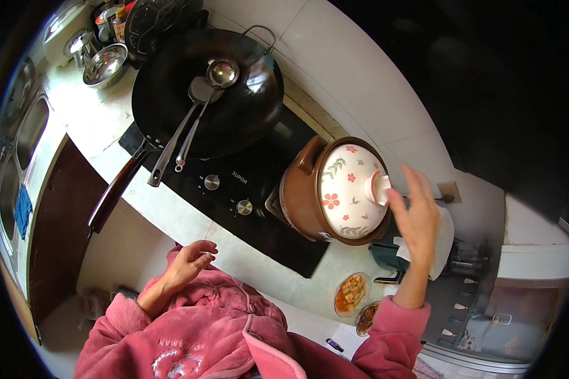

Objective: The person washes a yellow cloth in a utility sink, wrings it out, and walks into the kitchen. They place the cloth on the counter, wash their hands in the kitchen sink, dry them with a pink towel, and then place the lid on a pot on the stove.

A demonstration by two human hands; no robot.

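Note:
A brown clay pot (299,199) stands on the right side of the black gas cooktop (284,251). Its white ceramic lid (344,189), painted with red flowers and green leaves, sits on top. My right hand (416,213) is raised beside the lid's knob, thumb and fingers apart, with nothing seen in it; whether the thumb touches the knob is hard to tell. Close to my body, in front of the counter edge, my left hand (192,260) hangs with loosely curled fingers and holds nothing. Both arms wear pink fleece sleeves.
A large wok (251,113) covers the left burner, a spatula (175,142) and ladle (223,73) inside; its handle (118,189) juts over the counter edge. Two dishes of food (351,293) (366,318) lie near my right forearm. Left are a metal bowl (105,66) and sink (33,132).

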